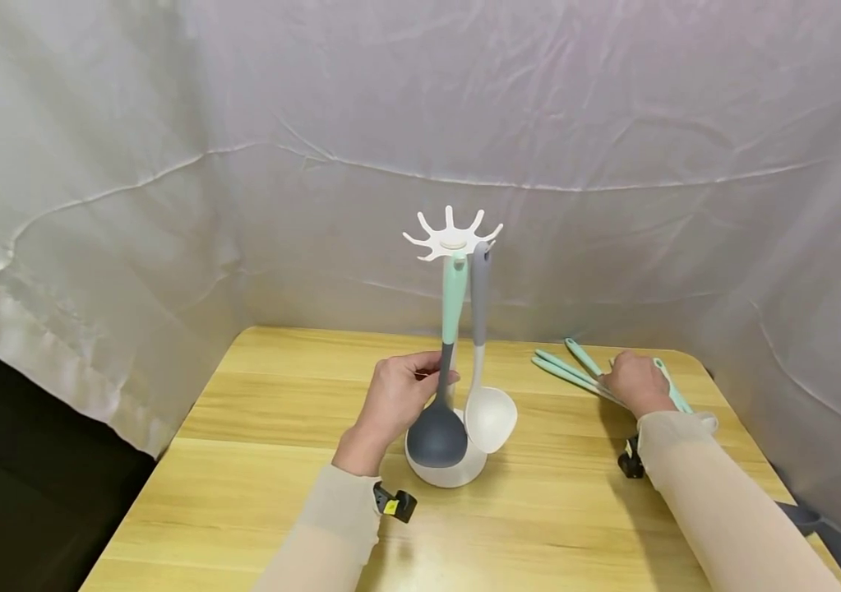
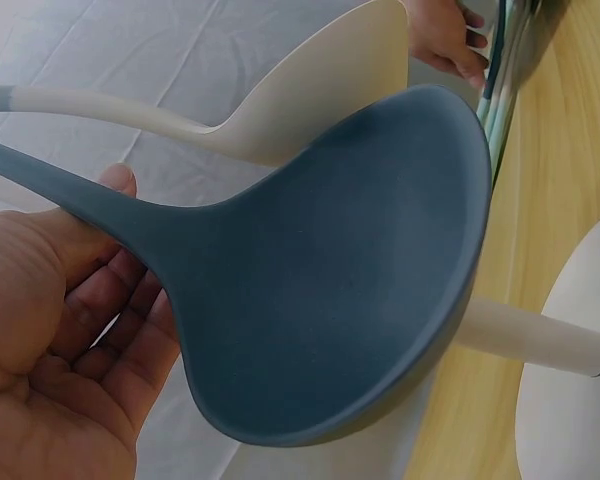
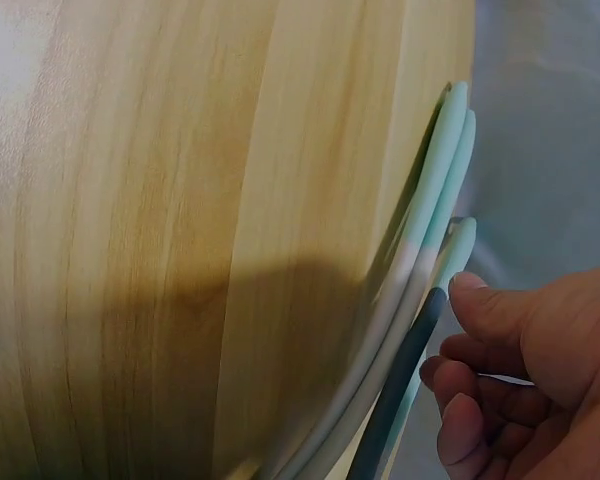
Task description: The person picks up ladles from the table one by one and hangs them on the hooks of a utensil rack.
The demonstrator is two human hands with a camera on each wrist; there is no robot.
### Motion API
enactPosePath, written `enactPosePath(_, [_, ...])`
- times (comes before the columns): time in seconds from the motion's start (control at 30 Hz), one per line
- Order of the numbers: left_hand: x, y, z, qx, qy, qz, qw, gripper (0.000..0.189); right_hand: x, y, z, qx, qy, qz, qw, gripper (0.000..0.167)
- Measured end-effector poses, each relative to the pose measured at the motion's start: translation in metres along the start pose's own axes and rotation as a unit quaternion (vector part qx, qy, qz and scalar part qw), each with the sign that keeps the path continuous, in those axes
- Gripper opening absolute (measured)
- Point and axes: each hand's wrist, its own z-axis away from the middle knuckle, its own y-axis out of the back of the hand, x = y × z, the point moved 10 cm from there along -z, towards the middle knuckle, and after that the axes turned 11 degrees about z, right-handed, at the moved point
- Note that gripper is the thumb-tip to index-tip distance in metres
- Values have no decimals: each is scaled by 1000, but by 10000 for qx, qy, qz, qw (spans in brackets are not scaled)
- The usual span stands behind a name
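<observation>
A white utensil stand [image 1: 453,477] carries a dark grey ladle with a mint handle [image 1: 436,436] and a white ladle with a grey handle [image 1: 490,418]. Behind the dark ladle's shaft, my left hand [image 1: 399,396] grips the stand's pole, its thumb and fingers partly hidden by that ladle. At the right, my right hand [image 1: 638,382] is over several utensils with mint handles [image 1: 566,372] lying on the table. In the right wrist view its loosely curled fingers hold nothing, and the thumb tip [image 3: 467,283] comes close to a dark-shafted utensil [image 3: 405,375].
Claw-like hooks [image 1: 453,237] spread out at the top of the stand. Pale grey cloth [image 1: 538,107] hangs around the back and sides of the wooden table [image 1: 279,493]. A dark object [image 1: 799,518] lies at the right edge, partly behind the right sleeve.
</observation>
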Motion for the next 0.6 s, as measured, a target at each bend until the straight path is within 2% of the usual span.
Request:
enactPosePath(0.23, [1,-1,0,6,3,-31,10000,17,-3,-3,1,-87,92,82,9999,44])
enactPosePath(0.47, [1,-1,0,-26,12,-16,10000,17,-1,-8,0,-173,59,85,9998,39])
enactPosePath(0.6, [0,0,0,-42,24,-24,10000,17,-1,-13,0,-234,48,-35,9997,45])
